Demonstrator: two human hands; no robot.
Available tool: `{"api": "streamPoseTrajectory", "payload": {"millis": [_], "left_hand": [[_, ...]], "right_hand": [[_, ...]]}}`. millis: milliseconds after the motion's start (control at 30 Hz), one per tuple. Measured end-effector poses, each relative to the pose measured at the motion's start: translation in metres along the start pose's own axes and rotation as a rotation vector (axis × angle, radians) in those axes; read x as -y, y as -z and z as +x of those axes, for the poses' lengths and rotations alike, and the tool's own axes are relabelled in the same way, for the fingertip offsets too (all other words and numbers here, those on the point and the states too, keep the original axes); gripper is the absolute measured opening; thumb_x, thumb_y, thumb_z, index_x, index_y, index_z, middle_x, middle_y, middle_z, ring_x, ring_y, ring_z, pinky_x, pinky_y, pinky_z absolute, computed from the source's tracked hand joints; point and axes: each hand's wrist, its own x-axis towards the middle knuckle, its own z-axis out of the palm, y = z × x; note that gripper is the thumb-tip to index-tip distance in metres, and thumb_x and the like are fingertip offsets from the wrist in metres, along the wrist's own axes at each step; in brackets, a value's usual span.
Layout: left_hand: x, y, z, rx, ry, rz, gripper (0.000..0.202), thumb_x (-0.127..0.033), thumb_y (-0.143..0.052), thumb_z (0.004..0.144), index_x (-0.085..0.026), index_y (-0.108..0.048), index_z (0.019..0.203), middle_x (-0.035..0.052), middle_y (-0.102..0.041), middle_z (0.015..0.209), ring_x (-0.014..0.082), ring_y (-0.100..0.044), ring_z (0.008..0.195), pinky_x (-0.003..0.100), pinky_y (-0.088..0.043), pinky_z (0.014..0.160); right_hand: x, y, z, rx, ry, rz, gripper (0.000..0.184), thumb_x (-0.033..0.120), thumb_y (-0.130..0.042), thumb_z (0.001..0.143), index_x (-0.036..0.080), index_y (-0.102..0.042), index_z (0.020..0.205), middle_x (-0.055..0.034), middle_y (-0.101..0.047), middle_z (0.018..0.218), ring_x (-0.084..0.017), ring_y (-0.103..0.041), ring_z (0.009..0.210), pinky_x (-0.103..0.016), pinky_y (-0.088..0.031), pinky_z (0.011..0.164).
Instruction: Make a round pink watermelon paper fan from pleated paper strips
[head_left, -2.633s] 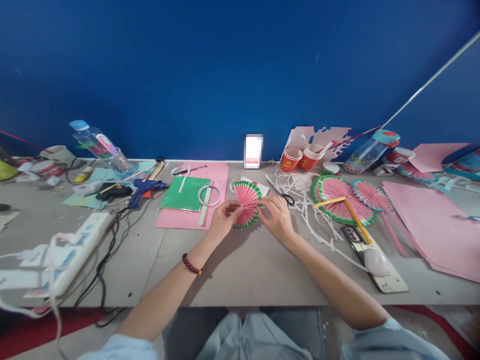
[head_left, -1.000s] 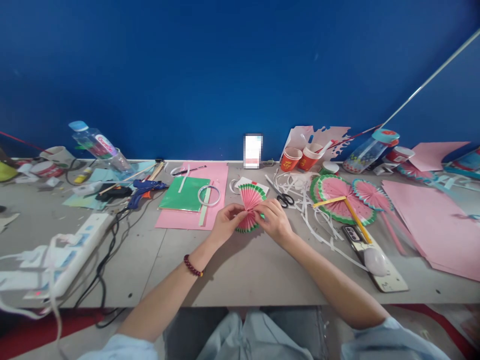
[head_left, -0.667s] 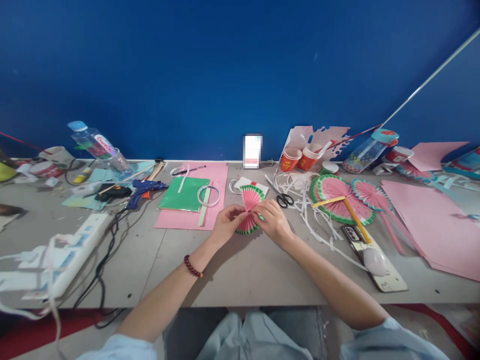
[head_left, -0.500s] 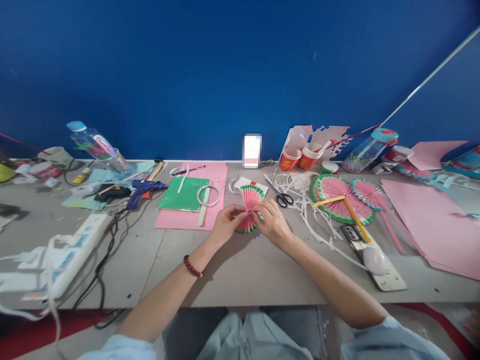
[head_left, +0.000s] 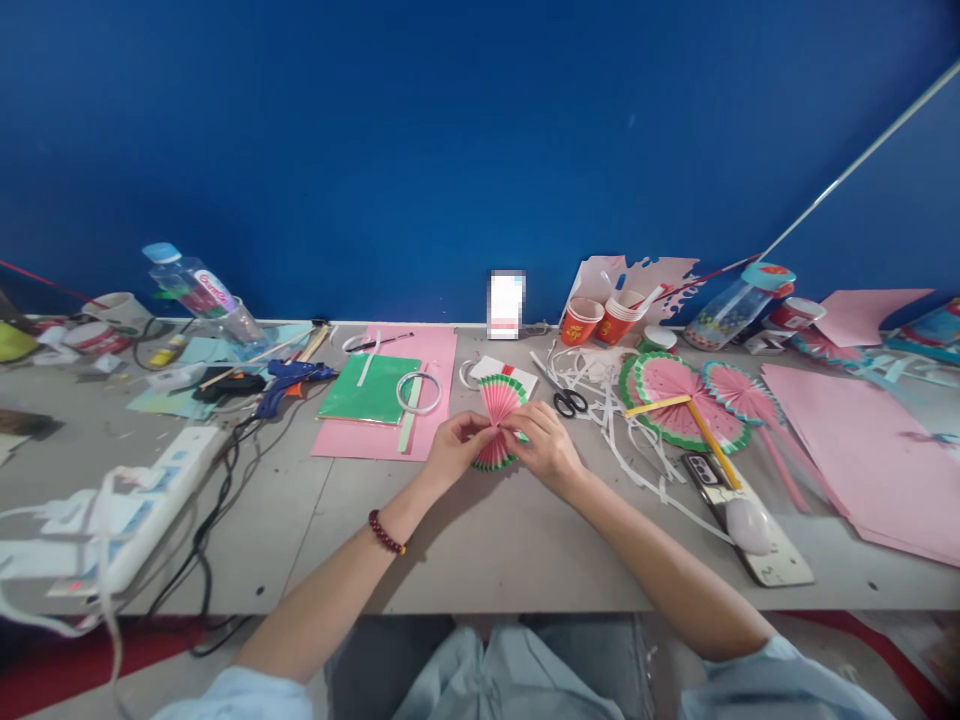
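A pleated paper fan [head_left: 499,398], pink with a green and white edge, is pinched at its narrow middle by both hands. Its folds spread out above and below the fingers. My left hand [head_left: 461,446] grips the middle from the left, fingers closed. From the right, my right hand [head_left: 549,440] closes thumb and fingers on the same spot. The fingers hide the exact centre of the fan. Just behind it lies a white card [head_left: 517,375] with a red mark. Black-handled scissors [head_left: 570,403] rest to the right of the fan.
Left are green paper [head_left: 371,390] on pink sheets, a tape ring [head_left: 418,393], a blue glue gun [head_left: 296,385] and a power strip [head_left: 169,490]. Right lie white paper strips [head_left: 611,420], finished watermelon fans [head_left: 667,385], a phone [head_left: 780,565] and pink paper [head_left: 870,440]. Red paper cups [head_left: 581,322] stand behind.
Both hands stay pinched on the fan's middle, with hardly any movement. The whole view has shifted very slightly.
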Motion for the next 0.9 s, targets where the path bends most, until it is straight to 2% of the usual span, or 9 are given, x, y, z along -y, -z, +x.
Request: {"api": "streamPoseTrajectory", "payload": {"millis": [133,300,467,633,900], "left_hand": [[-0.003,-0.003,-0.002,0.010,0.011,0.012,0.024,-0.038,-0.073,0.064,-0.016,-0.063,0.070,0.0021,-0.064,0.069,0.0138,-0.056,0.065,0.027,-0.044,0.064],[-0.004,-0.006,-0.005,0.040,0.015,-0.003,0.024,-0.038,-0.069,0.069,-0.016,-0.061,0.075,0.0011,-0.062,0.071,0.0128,-0.056,0.066,0.025,-0.044,0.063],[0.000,0.000,0.000,-0.010,0.007,-0.016,0.023,-0.037,-0.068,0.070,-0.016,-0.063,0.079,0.0025,-0.064,0.076,0.0137,-0.058,0.071,0.026,-0.045,0.068],[-0.001,0.008,0.007,-0.066,0.029,-0.089,0.026,-0.039,-0.071,0.067,-0.016,-0.064,0.079,0.0027,-0.067,0.079,0.0149,-0.060,0.075,0.027,-0.046,0.071],[-0.003,0.007,0.006,-0.047,0.029,-0.049,0.026,-0.039,-0.071,0.066,-0.017,-0.064,0.079,0.0025,-0.066,0.079,0.0154,-0.060,0.075,0.027,-0.046,0.072]], "right_hand": [[0.003,0.001,0.001,0.021,-0.001,0.000,0.012,0.014,-0.050,0.084,0.020,-0.061,0.085,-0.0056,-0.063,0.079,-0.018,-0.055,0.077,-0.036,-0.048,0.074],[0.005,0.000,0.000,0.000,-0.027,0.007,0.014,0.012,-0.049,0.084,0.020,-0.059,0.085,-0.0059,-0.062,0.080,-0.019,-0.054,0.078,-0.036,-0.048,0.074],[-0.004,0.001,0.000,0.012,-0.083,0.029,0.012,0.016,-0.051,0.086,0.021,-0.061,0.091,-0.0057,-0.065,0.086,-0.018,-0.056,0.081,-0.036,-0.047,0.075],[-0.015,0.004,0.002,-0.020,-0.126,-0.035,0.010,0.021,-0.055,0.085,0.022,-0.063,0.091,-0.0049,-0.066,0.085,-0.019,-0.057,0.082,-0.036,-0.046,0.076],[-0.014,0.005,0.001,0.037,-0.080,-0.157,0.011,0.022,-0.052,0.088,0.021,-0.063,0.085,-0.0047,-0.065,0.084,-0.019,-0.054,0.081,-0.035,-0.041,0.073]]}}
